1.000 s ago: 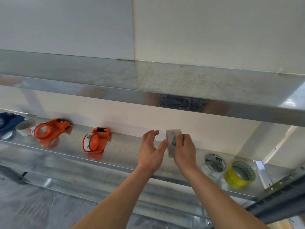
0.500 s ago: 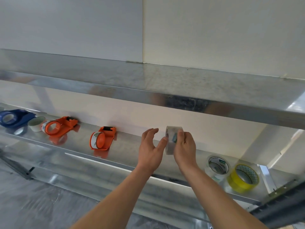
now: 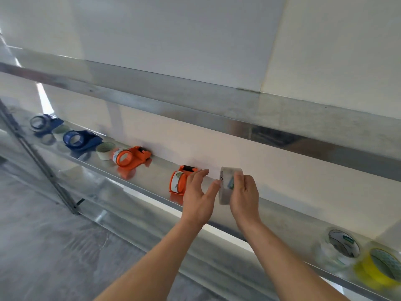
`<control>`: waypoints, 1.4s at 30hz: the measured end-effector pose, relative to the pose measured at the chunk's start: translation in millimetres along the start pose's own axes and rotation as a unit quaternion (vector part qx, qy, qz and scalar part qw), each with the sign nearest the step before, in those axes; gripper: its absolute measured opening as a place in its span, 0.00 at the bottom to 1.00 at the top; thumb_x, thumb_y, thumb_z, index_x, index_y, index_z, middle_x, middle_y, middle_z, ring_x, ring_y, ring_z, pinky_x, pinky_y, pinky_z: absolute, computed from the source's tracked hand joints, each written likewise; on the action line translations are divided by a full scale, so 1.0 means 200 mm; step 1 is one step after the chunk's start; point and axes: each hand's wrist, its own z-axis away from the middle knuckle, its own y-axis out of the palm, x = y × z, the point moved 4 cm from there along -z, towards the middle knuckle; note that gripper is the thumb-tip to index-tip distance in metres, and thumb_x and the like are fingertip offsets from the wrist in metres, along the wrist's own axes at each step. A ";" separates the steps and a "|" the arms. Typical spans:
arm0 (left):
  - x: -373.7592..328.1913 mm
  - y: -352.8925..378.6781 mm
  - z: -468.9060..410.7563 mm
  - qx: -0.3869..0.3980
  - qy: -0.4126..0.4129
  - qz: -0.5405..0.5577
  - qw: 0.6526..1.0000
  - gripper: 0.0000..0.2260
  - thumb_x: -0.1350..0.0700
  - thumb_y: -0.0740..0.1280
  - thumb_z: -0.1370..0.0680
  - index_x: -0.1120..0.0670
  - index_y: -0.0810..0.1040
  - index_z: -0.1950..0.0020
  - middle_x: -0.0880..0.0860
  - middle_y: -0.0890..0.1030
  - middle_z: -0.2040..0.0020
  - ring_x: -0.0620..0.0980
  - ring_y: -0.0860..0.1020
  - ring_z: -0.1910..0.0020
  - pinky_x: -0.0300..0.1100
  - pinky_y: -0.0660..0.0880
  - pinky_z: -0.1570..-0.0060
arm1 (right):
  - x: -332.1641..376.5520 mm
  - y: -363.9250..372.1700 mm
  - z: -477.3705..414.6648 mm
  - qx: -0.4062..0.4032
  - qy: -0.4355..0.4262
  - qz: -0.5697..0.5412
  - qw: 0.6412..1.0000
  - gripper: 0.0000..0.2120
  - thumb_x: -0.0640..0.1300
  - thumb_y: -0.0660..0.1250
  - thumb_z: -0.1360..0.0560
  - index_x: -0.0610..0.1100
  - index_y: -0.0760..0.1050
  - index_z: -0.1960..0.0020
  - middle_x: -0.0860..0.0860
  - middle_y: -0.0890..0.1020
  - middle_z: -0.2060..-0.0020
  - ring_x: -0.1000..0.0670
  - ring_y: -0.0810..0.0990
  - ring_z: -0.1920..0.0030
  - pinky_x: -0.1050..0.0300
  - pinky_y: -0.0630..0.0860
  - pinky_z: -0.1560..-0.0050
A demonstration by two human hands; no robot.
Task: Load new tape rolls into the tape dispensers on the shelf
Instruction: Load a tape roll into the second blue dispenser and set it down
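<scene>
My right hand (image 3: pixel 244 192) grips a clear tape roll (image 3: pixel 225 183) upright above the metal shelf (image 3: pixel 152 170). Beside it, my left hand (image 3: pixel 198 194) is open, fingers spread, its thumb tip touching the roll's edge. Just behind my left hand stands an orange dispenser (image 3: pixel 180 181) with a roll in it. Further left are another orange dispenser (image 3: pixel 130 158) and two blue dispensers (image 3: pixel 80 139) (image 3: pixel 44 123). A loose white roll (image 3: pixel 105 150) lies between the blue and orange ones.
At the shelf's right end lie a clear roll (image 3: pixel 340 246) and a yellow roll (image 3: pixel 382 268). An upper metal shelf (image 3: pixel 217 105) overhangs the work area. A dark diagonal brace (image 3: pixel 43 168) crosses on the left. Grey floor lies below.
The view has swung left, revealing the blue dispensers. Both hands with the clear roll have shifted left along the shelf, close to the nearer orange dispenser.
</scene>
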 end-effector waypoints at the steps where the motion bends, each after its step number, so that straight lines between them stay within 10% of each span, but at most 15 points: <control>1: 0.01 -0.08 -0.02 -0.010 -0.002 0.009 1.000 0.21 0.43 0.63 0.26 0.49 0.75 0.35 0.46 0.73 0.36 0.45 0.72 0.37 0.45 0.70 0.34 | 0.03 0.07 0.02 0.005 0.002 -0.003 1.000 0.15 0.49 0.55 0.16 0.43 0.70 0.57 0.52 0.75 0.61 0.47 0.74 0.58 0.51 0.69 0.54; 11: 0.21 -0.98 -0.19 -0.076 -0.017 0.074 0.994 0.15 0.44 0.57 0.17 0.45 0.73 0.34 0.44 0.73 0.33 0.42 0.71 0.37 0.37 0.63 0.40 | 0.36 0.87 0.31 0.043 -0.019 -0.051 0.998 0.13 0.44 0.58 0.18 0.42 0.70 0.60 0.48 0.75 0.62 0.45 0.73 0.58 0.54 0.70 0.59; 17: 0.28 -1.43 -0.23 -0.102 -0.030 0.141 0.984 0.14 0.38 0.53 0.20 0.29 0.62 0.35 0.21 0.72 0.45 0.19 0.68 0.47 0.47 0.65 0.33 | 0.49 1.27 0.45 0.084 -0.020 -0.092 0.992 0.11 0.42 0.58 0.18 0.42 0.70 0.59 0.51 0.74 0.62 0.51 0.71 0.60 0.64 0.68 0.62; 21: 0.39 -1.67 -0.29 -0.138 -0.034 0.133 0.981 0.33 0.26 0.53 0.27 0.34 0.55 0.24 0.36 0.60 0.24 0.37 0.59 0.26 0.57 0.59 0.26 | 0.57 1.51 0.51 0.117 -0.026 -0.112 0.986 0.08 0.41 0.58 0.18 0.43 0.72 0.55 0.53 0.76 0.60 0.54 0.74 0.60 0.65 0.69 0.62; 28: 0.52 -1.97 -0.46 -0.181 -0.036 0.108 0.977 0.35 0.20 0.51 0.34 0.27 0.54 0.28 0.23 0.59 0.32 0.41 0.58 0.24 0.59 0.60 0.27 | 0.69 1.90 0.44 0.143 -0.055 -0.105 0.983 0.12 0.35 0.58 0.20 0.37 0.69 0.62 0.49 0.71 0.65 0.62 0.71 0.63 0.73 0.66 0.62; 42: 0.63 -2.35 -1.04 -0.233 -0.039 0.086 0.968 0.34 0.28 0.52 0.27 0.38 0.56 0.23 0.30 0.60 0.31 0.41 0.59 0.26 0.60 0.61 0.27 | 0.82 2.65 0.10 0.207 -0.047 -0.072 0.975 0.10 0.43 0.59 0.20 0.46 0.71 0.60 0.50 0.76 0.60 0.48 0.75 0.58 0.44 0.74 0.51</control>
